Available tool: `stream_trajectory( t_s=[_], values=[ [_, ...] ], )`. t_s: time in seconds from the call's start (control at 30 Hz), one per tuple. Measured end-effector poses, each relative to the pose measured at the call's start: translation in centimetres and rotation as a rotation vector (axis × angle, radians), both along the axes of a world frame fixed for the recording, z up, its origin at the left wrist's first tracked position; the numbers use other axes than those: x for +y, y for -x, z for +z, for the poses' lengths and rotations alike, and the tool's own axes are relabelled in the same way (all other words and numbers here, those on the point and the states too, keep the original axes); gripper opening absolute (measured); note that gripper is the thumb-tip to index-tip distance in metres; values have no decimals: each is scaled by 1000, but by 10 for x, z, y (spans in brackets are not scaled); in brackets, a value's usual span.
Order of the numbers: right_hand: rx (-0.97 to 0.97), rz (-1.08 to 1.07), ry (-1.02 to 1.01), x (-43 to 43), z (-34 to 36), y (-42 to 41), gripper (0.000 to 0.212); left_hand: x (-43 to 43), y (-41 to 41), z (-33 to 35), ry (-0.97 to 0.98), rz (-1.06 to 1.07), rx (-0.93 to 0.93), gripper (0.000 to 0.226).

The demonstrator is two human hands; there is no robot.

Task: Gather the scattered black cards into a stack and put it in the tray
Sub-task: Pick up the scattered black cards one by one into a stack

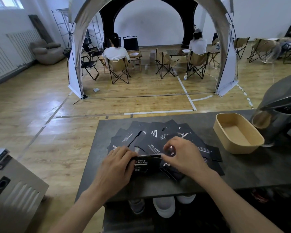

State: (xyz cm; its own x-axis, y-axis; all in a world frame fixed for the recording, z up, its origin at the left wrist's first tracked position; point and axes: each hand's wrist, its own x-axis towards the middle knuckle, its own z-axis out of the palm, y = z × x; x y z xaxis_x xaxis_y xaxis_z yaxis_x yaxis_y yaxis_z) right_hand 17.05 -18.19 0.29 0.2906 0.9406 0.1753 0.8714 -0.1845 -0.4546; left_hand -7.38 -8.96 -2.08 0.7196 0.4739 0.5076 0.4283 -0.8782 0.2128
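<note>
Head view: left hand (118, 165) and right hand (183, 155) pinch opposite ends of a small stack of black cards (146, 163); loose cards (151, 137) fan just beyond both hands, the tan tray (240, 147) farther right. Thin, light, probably slick: squeeze the short edges squarely.
</note>
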Motion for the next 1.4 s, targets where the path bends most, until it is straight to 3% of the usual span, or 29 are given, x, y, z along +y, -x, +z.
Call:
stream_trajectory(
  t_s=[0.1, 0.27, 0.57, 0.67, 0.9, 1.1, 1.23, 1.4],
  values=[
    [-76, -48, 178, 7, -2, 13, 40, -6, 6, 2, 28, -2, -10, 18],
    [175, -127, 148, 14, 0, 17, 56, -15, 9, 2, 50, -28, -5, 15],
    [602, -211, -46, -5, 24, 1, 19, -37, 13, 2, 137, -136, -4, 20],
    [795, -214, -63, -19, 25, -5, 23, -42, 12, -1, 130, -157, 4, 15],
    [695, -271, -71, -33, 14, -8, 36, -39, 5, -17, 158, -133, 35, 24],
    [548, -120, 10, -39, 6, -12, 55, -38, 0, -16, 176, -106, 6, 28],
    [358, -8, 84, -50, 16, -12, 43, -38, 1, -17, 202, -111, -12, 28],
    [125, 61, -137, -51, 14, -14, 24, -36, 2, -19, 191, -102, -27, 27]
  ],
)
